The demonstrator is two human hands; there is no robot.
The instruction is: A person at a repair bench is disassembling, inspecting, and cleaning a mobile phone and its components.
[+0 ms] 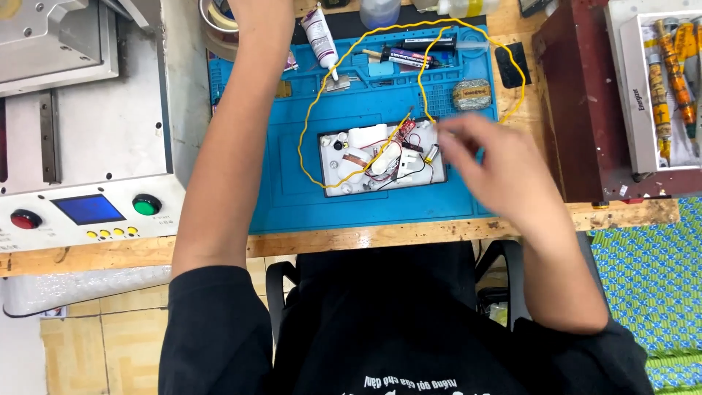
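Head view looks down on your blue work mat (pixel 351 197), which lies on the wooden surface (pixel 439 232). At the mat's middle sits one white opened device (pixel 380 157) with red and black wires and a small red circuit board (pixel 406 129) at its upper edge. One yellow wire (pixel 314 110) loops from the device up across the mat's far half and back. At the mat's far edge lie one white tube with a dark label (pixel 319 35), tilted, and one black syringe-shaped tube with a coloured label (pixel 409 57), lying flat. Beyond the mat's right side, one white tray (pixel 635 110) holds yellow-patterned tools.

Your right hand (pixel 497 172) hovers at the device's right end; it is blurred, and its fingers (pixel 455 145) seem loosely curled over the edge, so whether they pinch anything cannot be told. Your left arm (pixel 234 146) reaches past the mat's far-left corner, and that hand is out of frame.
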